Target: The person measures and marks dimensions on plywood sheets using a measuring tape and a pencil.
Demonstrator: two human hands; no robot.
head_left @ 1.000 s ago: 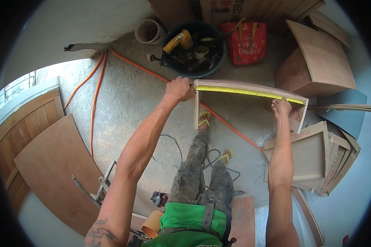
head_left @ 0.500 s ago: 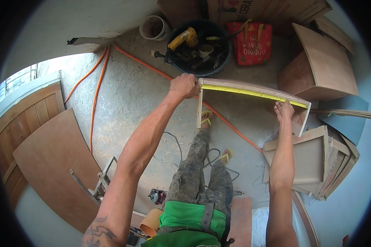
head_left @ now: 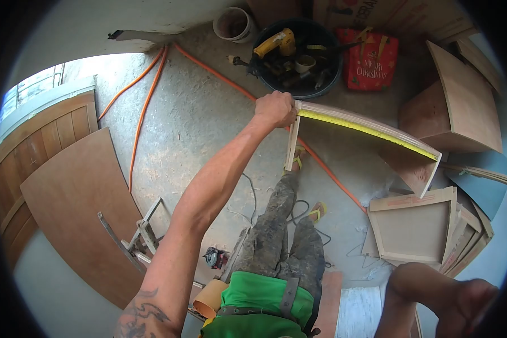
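Note:
My left hand (head_left: 276,109) is closed round the left corner of a three-sided wooden frame (head_left: 372,124). A yellow tape measure (head_left: 372,130) lies extended along the inner edge of the frame's long top piece, its left end hidden at my fist. Near the bottom right edge of the view, my right hand (head_left: 474,301) is away from the frame, raised close to the camera. It is dark and blurred, and its fingers cannot be made out.
A black tub (head_left: 298,90) of tools stands beyond the frame, beside a red bag (head_left: 370,79) and a white bucket (head_left: 231,25). An orange hose (head_left: 332,174) crosses the floor. Wooden panels (head_left: 76,208) lean left; framed panels (head_left: 414,225) are stacked right.
My right hand has let go of the tape and the frame's right end and moved down and right, toward the camera. The view has shifted slightly; my left hand keeps its hold.

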